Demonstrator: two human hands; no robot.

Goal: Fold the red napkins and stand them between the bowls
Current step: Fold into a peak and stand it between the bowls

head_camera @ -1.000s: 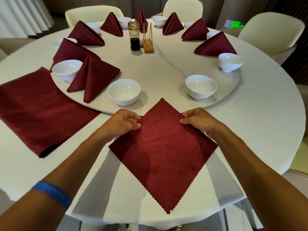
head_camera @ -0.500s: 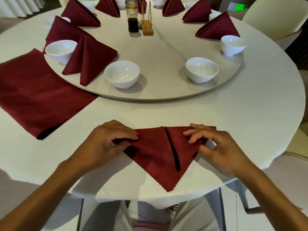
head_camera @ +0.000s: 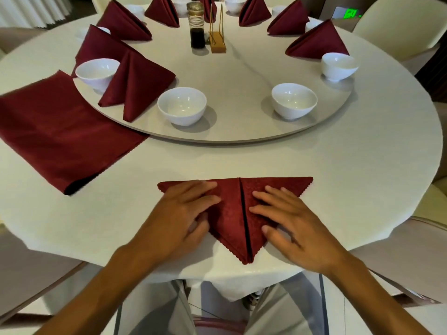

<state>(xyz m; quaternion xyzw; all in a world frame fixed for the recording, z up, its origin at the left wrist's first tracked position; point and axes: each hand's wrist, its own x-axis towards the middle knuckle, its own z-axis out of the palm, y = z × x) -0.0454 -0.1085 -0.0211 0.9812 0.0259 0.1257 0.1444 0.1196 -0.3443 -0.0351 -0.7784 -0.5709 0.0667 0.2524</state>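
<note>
Both hands, left point(head_camera: 180, 220) and right point(head_camera: 292, 223), press flat on a near napkin point(head_camera: 233, 213) mid-fold, grasping nothing; next, probably lifting it to stand between bowls point(head_camera: 182, 106).

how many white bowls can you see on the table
8, maybe more hidden: two nearest, left bowl, right bowl; far partly hidden ones. Others may sit behind the standing napkins.

Single head view, looking forward-down over near table point(head_camera: 338, 189) edge, hands close below.
</note>
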